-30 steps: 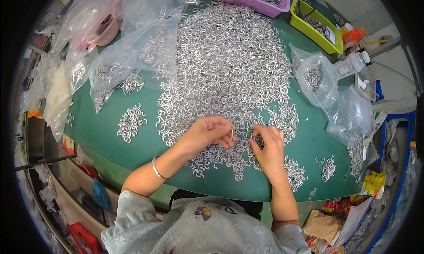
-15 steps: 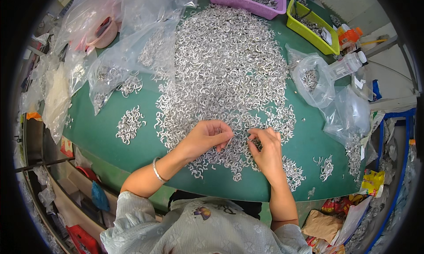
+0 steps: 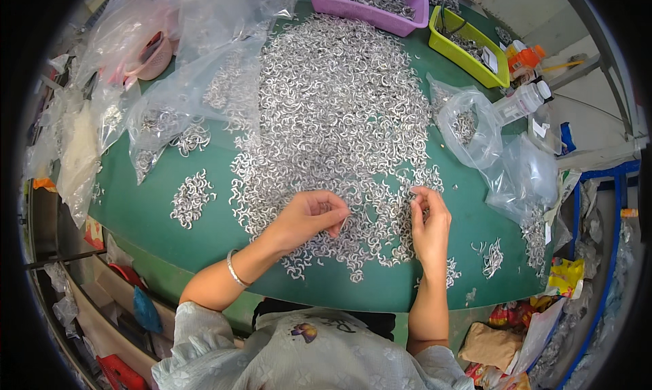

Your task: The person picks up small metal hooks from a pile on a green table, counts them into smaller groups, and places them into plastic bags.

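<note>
A wide spread of small silvery crescent-shaped metal pieces (image 3: 339, 98) covers the middle of the green table (image 3: 170, 247). Over its near part, my left hand (image 3: 314, 217) is closed in a pinch. A pale sliver at its thumb and fingertips looks like one of the crescent pieces, mostly covered by the fingers. My right hand (image 3: 432, 228) hovers over the right edge of the spread, fingers bent, with a gap between thumb and forefinger. Nothing shows clearly in it. A small pile (image 3: 449, 273) of pieces lies partly hidden beside my right wrist.
Small heaps lie left (image 3: 192, 198) and right (image 3: 492, 258). A purple tray (image 3: 407, 27) and a yellow-green tray (image 3: 468, 63) hold more pieces at the back. Clear plastic bags (image 3: 468, 128) sit on the right; others (image 3: 197, 84), with a pink basket (image 3: 159, 59), on the left.
My right hand has moved right, away from my left hand, widening the gap between them. My left hand keeps its pinch. The whole view has shifted slightly.
</note>
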